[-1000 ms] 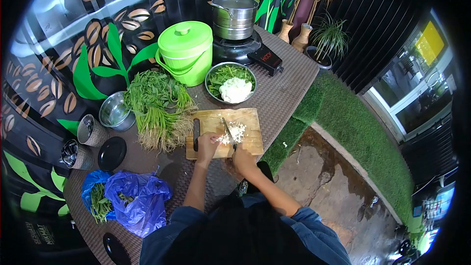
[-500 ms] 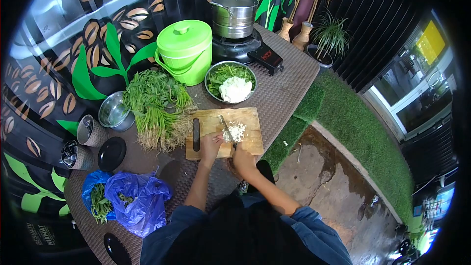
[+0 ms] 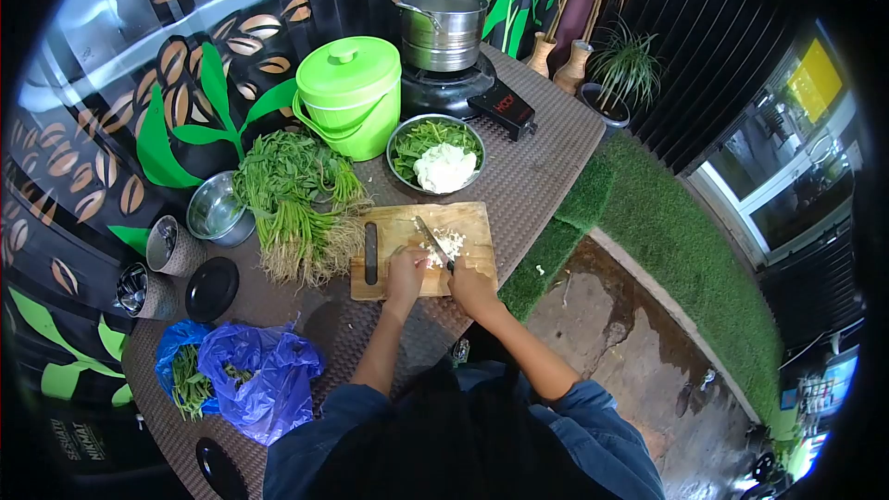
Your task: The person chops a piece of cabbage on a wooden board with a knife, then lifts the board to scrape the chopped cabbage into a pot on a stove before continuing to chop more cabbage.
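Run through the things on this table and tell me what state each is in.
White pieces: chopped, loose on the cutting board.
Knife: in the right hand, blade among the pieces.
Leafy bunch: roots attached.
Green bucket: lid on.
Pot: upright on the stove.
Stove: lit or not, cannot tell.
Steel bowl: holding greens and something white.
Purple bag: crumpled.
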The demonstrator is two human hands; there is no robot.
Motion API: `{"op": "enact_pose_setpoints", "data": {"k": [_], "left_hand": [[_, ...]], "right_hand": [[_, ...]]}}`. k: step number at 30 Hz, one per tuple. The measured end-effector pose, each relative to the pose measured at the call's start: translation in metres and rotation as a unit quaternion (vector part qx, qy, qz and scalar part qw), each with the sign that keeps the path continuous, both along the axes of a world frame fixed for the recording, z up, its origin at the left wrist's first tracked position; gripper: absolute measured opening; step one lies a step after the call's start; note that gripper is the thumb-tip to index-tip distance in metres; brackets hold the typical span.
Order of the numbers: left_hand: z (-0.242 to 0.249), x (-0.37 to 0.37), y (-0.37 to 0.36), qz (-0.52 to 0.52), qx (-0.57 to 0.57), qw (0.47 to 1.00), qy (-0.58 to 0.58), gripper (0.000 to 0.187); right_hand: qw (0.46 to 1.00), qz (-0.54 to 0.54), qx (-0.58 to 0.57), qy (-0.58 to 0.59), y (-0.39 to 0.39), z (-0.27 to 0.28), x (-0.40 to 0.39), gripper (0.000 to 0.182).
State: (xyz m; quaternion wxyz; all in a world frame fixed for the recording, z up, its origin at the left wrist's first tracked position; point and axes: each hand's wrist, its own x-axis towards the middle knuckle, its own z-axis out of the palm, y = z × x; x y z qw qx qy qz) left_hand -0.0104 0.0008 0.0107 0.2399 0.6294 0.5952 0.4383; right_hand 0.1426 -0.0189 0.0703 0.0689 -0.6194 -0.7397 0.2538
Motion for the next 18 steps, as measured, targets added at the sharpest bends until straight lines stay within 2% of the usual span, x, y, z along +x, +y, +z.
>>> {"op": "enact_pose_setpoints", "data": {"k": [5,8,11,13,18], "left_hand": [[0.015,0.004,-0.004,0.005,-0.01,1.0,0.023,0.017],[0.007,0.005,0.001,0.027,-0.028,0.999,-0.024,0.018],[0.004,0.0,0.004,0.009,-0.003,1.0,-0.025,0.017],[0.005,0.0,0.005,0.019,-0.021,0.999,-0.026,0.015],[0.001,0.002,0.005,0.015,0.001,1.0,-0.014,0.014]], "right_hand": [[0.998,-0.009,0.043,-0.041,-0.019,-0.024,-0.008,0.019],[0.995,-0.016,0.077,-0.067,-0.018,-0.038,-0.007,0.017],[0.996,0.009,0.062,-0.057,-0.009,-0.033,0.002,0.019],[0.998,0.025,0.054,0.002,0.003,-0.025,0.013,0.024],[0.996,0.072,0.042,-0.007,0.009,0.006,0.019,0.023]]}}
